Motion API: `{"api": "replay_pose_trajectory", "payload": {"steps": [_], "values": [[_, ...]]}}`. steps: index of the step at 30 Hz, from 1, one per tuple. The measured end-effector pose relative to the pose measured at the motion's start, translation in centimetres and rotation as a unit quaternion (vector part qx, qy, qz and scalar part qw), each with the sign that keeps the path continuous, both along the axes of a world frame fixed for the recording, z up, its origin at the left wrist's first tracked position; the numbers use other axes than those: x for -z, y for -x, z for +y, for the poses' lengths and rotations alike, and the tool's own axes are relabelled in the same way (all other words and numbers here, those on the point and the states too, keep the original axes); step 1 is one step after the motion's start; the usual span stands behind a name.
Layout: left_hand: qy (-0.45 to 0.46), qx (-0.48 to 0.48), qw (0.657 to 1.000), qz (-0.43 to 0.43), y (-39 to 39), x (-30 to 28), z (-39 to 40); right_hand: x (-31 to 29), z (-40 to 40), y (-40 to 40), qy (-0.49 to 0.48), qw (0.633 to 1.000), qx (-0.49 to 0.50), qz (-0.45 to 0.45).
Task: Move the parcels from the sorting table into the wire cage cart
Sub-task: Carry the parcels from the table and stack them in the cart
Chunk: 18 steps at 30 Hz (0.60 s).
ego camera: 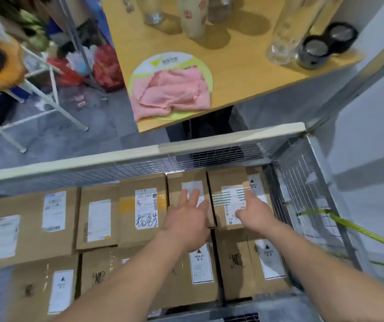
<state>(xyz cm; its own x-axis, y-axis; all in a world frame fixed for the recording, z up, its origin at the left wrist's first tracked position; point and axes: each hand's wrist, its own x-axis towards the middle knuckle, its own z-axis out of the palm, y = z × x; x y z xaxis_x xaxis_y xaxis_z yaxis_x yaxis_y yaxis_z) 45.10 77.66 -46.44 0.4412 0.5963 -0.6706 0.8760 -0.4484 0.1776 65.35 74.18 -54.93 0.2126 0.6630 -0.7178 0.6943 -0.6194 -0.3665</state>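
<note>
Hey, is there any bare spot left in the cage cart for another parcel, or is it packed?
Packed: boxes lie edge to edge across the cart, with the left hand and right hand open over the far-right ones. Only a narrow dark gap runs between the two near-right boxes. Another parcel would likely go on top.

Left hand covers the narrow box's near half, right hand blurs over a label; text unreadable.
</note>
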Motion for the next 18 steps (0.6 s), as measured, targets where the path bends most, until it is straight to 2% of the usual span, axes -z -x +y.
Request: {"api": "replay_pose_trajectory", "payload": {"steps": [4, 10, 18], "values": [[-0.037, 0.026, 0.999, -0.026, 1.1, -7.1, -1.2, -8.5, -2.9, 2.2, -0.052, 0.998, -0.026, -0.024], [-0.097, 0.064, 0.99, -0.082, 2.3, -16.5, -3.5, -22.7, -8.1, 5.1, -0.159, 0.985, 0.006, -0.069], [-0.156, 0.11, 0.968, -0.161, 1.9, -24.8, -7.5, -32.1, -15.0, 5.9, -0.218, 0.961, 0.059, -0.157]]}}
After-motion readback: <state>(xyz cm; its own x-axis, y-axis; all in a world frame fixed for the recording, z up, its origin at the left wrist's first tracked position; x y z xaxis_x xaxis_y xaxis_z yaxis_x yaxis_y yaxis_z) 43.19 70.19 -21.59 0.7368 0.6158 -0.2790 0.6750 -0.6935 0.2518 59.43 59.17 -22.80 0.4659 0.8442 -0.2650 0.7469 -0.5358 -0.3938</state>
